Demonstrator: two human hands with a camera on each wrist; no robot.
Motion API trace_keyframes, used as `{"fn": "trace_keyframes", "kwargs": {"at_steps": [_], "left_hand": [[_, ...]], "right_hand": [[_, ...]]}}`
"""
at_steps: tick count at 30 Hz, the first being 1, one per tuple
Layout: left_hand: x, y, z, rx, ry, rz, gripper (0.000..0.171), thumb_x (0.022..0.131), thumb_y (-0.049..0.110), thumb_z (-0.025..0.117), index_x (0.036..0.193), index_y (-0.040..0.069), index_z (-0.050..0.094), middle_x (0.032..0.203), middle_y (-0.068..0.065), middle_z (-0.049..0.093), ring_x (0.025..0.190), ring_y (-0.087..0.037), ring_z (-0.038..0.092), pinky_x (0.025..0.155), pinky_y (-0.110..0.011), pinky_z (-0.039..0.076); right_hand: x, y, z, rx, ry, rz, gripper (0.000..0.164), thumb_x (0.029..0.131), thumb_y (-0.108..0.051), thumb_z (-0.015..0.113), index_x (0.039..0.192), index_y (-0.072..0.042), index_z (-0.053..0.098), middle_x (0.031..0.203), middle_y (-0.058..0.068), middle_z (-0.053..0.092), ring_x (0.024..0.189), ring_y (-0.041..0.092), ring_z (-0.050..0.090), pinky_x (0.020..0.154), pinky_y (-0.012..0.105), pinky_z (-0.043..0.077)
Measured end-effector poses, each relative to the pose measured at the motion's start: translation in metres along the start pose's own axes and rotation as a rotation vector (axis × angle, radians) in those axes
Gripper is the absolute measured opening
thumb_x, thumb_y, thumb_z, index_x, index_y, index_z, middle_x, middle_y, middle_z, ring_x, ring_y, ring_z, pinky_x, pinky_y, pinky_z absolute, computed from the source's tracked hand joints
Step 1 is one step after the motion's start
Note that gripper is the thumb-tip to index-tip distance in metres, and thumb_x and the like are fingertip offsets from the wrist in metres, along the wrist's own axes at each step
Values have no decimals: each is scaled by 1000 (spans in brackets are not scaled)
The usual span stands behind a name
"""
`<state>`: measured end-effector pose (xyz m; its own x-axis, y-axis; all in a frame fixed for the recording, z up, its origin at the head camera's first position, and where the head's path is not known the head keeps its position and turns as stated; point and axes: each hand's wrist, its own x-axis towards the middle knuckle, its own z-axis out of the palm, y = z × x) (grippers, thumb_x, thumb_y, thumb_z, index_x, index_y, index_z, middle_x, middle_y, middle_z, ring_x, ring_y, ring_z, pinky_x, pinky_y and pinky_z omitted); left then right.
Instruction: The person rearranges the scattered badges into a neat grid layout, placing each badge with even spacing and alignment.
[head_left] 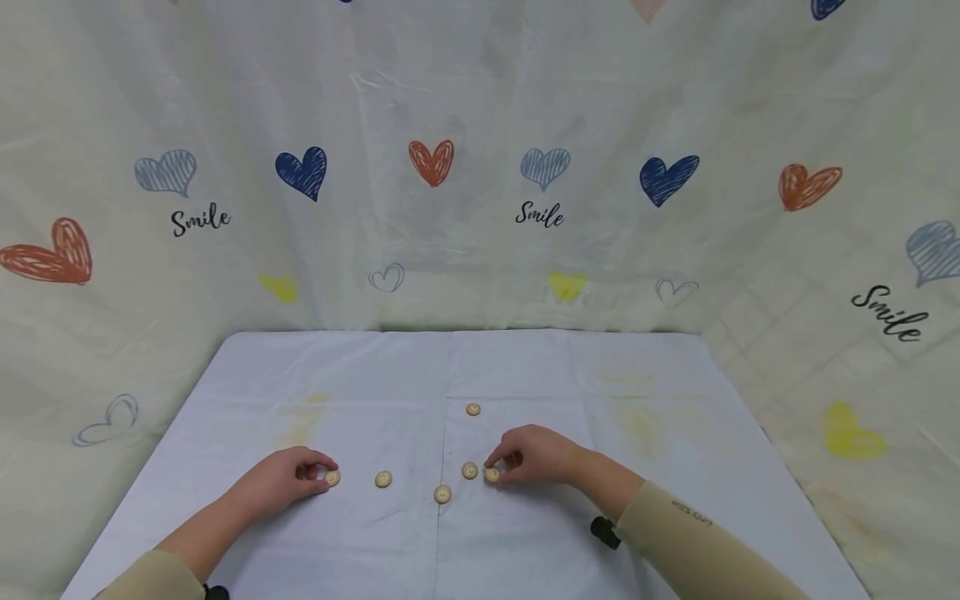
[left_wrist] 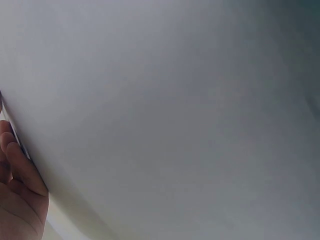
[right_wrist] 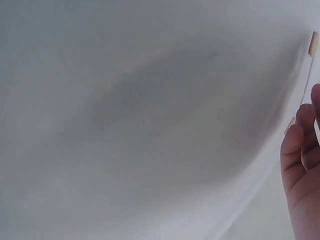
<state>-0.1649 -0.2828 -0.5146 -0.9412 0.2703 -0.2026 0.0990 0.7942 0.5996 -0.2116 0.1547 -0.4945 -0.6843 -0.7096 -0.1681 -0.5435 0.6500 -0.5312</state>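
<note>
Several round wooden buttons lie on the white cloth. My left hand [head_left: 288,479] pinches one button [head_left: 333,477] between thumb and fingers at the left end of a loose row. On the right, my right hand [head_left: 542,456] pinches another button [head_left: 492,476] at the row's other end. Between the hands are a button [head_left: 383,479], a lower one [head_left: 442,494] and one [head_left: 469,471] just left of the right fingers. The wrist views catch only part of the left hand [left_wrist: 20,185] and right hand [right_wrist: 302,170]; the left hand's button does not show there.
A further button [head_left: 473,409] lies farther back on the cloth-covered table [head_left: 360,550]. Behind and beside the table hangs a pale curtain [head_left: 480,242] printed with hearts and "Smile". A small black object [head_left: 605,532] shows at the right wrist.
</note>
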Motion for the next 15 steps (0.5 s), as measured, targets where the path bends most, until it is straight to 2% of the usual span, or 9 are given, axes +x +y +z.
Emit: {"fn": "trace_keyframes", "kwargs": {"at_steps": [7,15], "left_hand": [[0,-7,2,0,-1,5,22,83,30,80,104,27,74,84,7,55,76,-10,48,67,-29,40],[0,-3,0,-25,2,-11,21,83,29,81,103,28,75,84,6,55,78,-12,49,69,-29,40]], "right_hand": [[1,6,-7,-4,32,62,25,84,-30,81,108,-30,78,75,-17,57,71,3,52,68,24,46],[7,22,-20,7,69,174,21,85,-27,80,106,-29,78,76,-13,59,73,7,54,70,28,46]]}}
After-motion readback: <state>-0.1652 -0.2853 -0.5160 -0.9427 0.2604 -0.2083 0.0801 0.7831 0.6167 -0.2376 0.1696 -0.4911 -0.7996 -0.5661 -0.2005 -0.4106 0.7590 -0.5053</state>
